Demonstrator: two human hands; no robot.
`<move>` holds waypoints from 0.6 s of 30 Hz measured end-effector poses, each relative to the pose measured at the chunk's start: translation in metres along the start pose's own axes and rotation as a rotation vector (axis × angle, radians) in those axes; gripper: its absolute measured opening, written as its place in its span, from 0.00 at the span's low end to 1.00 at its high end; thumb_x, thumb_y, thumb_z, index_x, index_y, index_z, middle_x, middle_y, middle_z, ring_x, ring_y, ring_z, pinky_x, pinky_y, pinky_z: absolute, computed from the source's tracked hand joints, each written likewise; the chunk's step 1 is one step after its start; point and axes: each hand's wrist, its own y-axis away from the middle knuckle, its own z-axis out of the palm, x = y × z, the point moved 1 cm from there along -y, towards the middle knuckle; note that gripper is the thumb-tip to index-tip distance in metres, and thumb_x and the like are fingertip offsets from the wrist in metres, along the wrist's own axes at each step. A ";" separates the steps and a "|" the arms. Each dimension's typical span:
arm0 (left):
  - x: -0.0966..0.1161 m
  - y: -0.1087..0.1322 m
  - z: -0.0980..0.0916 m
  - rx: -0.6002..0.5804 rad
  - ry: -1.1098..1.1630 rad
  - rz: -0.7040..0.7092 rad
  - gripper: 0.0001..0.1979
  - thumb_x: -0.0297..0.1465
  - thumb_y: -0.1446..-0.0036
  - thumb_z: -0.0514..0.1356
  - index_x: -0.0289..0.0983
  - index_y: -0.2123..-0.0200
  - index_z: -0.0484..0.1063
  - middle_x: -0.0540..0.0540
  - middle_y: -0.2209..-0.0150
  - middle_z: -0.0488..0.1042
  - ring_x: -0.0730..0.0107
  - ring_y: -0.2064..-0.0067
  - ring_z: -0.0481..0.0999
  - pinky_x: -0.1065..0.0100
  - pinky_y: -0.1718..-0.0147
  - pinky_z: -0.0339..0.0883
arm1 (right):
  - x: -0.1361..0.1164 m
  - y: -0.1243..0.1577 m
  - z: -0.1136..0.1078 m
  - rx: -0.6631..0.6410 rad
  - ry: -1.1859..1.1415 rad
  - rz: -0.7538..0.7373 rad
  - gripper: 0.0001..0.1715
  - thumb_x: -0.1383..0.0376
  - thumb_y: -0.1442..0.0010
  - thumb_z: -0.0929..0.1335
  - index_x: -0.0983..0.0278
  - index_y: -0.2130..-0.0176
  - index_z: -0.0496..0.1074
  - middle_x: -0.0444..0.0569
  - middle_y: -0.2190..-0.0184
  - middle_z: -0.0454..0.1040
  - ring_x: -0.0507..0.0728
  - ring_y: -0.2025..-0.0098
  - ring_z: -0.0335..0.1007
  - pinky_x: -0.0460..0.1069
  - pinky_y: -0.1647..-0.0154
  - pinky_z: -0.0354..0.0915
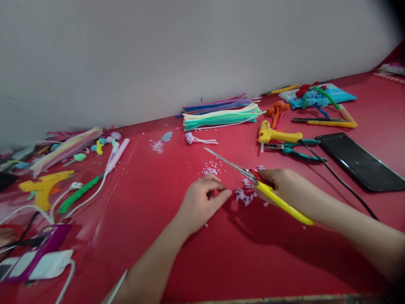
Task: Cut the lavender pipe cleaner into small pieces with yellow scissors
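Observation:
Yellow-handled scissors [278, 202] are in my right hand [286, 190], their blades pointing up and left over the red table [196, 261]. My right fingers are wrapped round the handle, close to a small pile of lilac scraps [244, 196]. My left hand [202, 200] rests on the table left of that pile, thumb and fingertips brought near each other; whether something small is between them cannot be made out. Just beyond my left fingers are fine lilac clippings [211, 169]. A lilac pipe-cleaner piece with a fluffy head [190, 138] lies farther back.
Pipe-cleaner bundles [221, 118] lie by the wall. At right are a yellow glue gun [278, 135], green-handled pliers [303, 157] and a black phone [363, 162]. Another yellow glue gun [44, 190], a pink tool [118, 156] and white cables are at left.

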 end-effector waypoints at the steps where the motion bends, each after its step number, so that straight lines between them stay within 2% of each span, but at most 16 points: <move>1: -0.003 -0.001 -0.006 0.006 -0.015 -0.012 0.09 0.32 0.50 0.54 0.37 0.78 0.70 0.47 0.70 0.69 0.71 0.70 0.67 0.70 0.70 0.59 | 0.002 -0.001 -0.001 0.021 0.092 0.003 0.11 0.58 0.50 0.59 0.62 0.75 0.64 0.44 0.82 0.66 0.49 0.81 0.56 0.44 0.82 0.44; 2: -0.005 -0.001 -0.011 -0.010 -0.033 -0.020 0.10 0.31 0.51 0.54 0.37 0.80 0.69 0.47 0.71 0.69 0.71 0.70 0.67 0.69 0.70 0.58 | 0.005 -0.003 -0.002 0.044 0.174 0.004 0.11 0.58 0.51 0.60 0.62 0.75 0.64 0.45 0.82 0.66 0.50 0.82 0.56 0.45 0.82 0.43; 4: -0.008 0.000 -0.020 -0.087 -0.080 -0.046 0.05 0.28 0.54 0.55 0.38 0.77 0.70 0.47 0.70 0.69 0.71 0.71 0.66 0.70 0.72 0.57 | 0.007 -0.004 -0.002 0.076 0.262 -0.002 0.12 0.56 0.52 0.60 0.62 0.74 0.64 0.46 0.82 0.67 0.50 0.82 0.56 0.45 0.82 0.42; 8: -0.007 0.006 -0.028 -0.247 -0.238 -0.041 0.05 0.25 0.57 0.55 0.39 0.75 0.69 0.49 0.70 0.69 0.70 0.70 0.66 0.69 0.70 0.56 | 0.007 -0.004 0.001 0.102 0.279 -0.028 0.13 0.55 0.52 0.60 0.61 0.74 0.63 0.44 0.83 0.67 0.50 0.82 0.55 0.45 0.82 0.42; 10: -0.007 0.010 -0.028 -0.291 -0.351 -0.020 0.06 0.25 0.58 0.54 0.39 0.75 0.69 0.48 0.70 0.68 0.69 0.70 0.66 0.69 0.71 0.56 | 0.007 -0.003 0.002 0.111 0.288 -0.029 0.13 0.54 0.52 0.60 0.61 0.74 0.63 0.45 0.83 0.67 0.50 0.82 0.55 0.45 0.82 0.42; 14: -0.011 0.014 -0.021 -0.291 -0.487 0.022 0.07 0.22 0.60 0.53 0.39 0.78 0.67 0.48 0.72 0.68 0.68 0.70 0.66 0.69 0.73 0.54 | 0.005 -0.004 0.003 0.102 0.287 -0.032 0.14 0.53 0.52 0.60 0.61 0.75 0.63 0.45 0.82 0.67 0.50 0.83 0.56 0.45 0.82 0.42; 18: -0.013 0.012 -0.014 -0.253 -0.390 0.000 0.08 0.21 0.60 0.52 0.38 0.81 0.66 0.48 0.75 0.68 0.70 0.73 0.66 0.69 0.74 0.55 | 0.004 -0.004 0.004 0.104 0.257 -0.026 0.14 0.53 0.52 0.60 0.61 0.74 0.64 0.44 0.83 0.67 0.50 0.82 0.56 0.45 0.82 0.42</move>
